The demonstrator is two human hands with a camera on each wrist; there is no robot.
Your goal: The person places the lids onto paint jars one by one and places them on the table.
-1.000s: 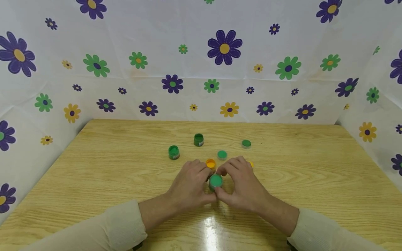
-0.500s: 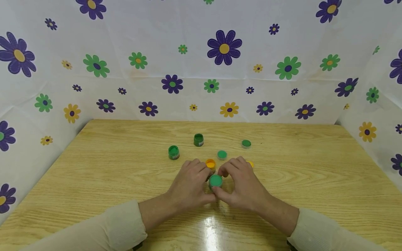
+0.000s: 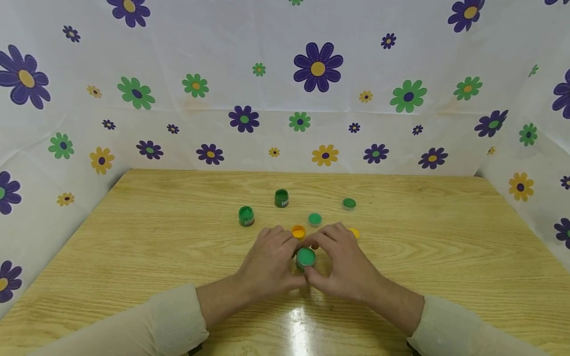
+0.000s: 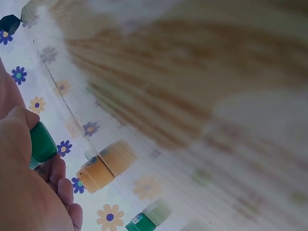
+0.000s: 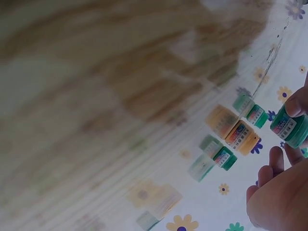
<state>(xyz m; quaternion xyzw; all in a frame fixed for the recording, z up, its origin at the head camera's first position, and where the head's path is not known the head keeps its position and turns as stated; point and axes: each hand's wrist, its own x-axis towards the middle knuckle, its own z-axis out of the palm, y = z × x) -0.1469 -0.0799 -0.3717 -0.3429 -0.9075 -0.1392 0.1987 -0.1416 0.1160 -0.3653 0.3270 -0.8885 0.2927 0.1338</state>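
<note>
A small green paint jar (image 3: 306, 264) with a light green lid (image 3: 306, 256) on it is between both hands, above the near middle of the table. My left hand (image 3: 269, 259) grips the jar from the left with curled fingers and thumb. From the right, my right hand (image 3: 349, 262) pinches the lid, thumb at the front and index finger at the back. In the right wrist view the green jar (image 5: 285, 126) is tilted and shows its printed label. The left wrist view shows only part of the green jar (image 4: 43, 143) beyond the fingers.
Just behind the hands stands an uncapped orange paint jar (image 3: 298, 232). Two uncapped green jars (image 3: 246, 216) (image 3: 281, 198) are farther left. Loose lids lie to the right: a light green lid (image 3: 314, 219), a dark green lid (image 3: 349, 203) and a partly hidden yellow lid (image 3: 355, 232).
My right fingers shift a little around the lid; the index finger now reaches farther left behind it. My left hand and the jar stay in place.
</note>
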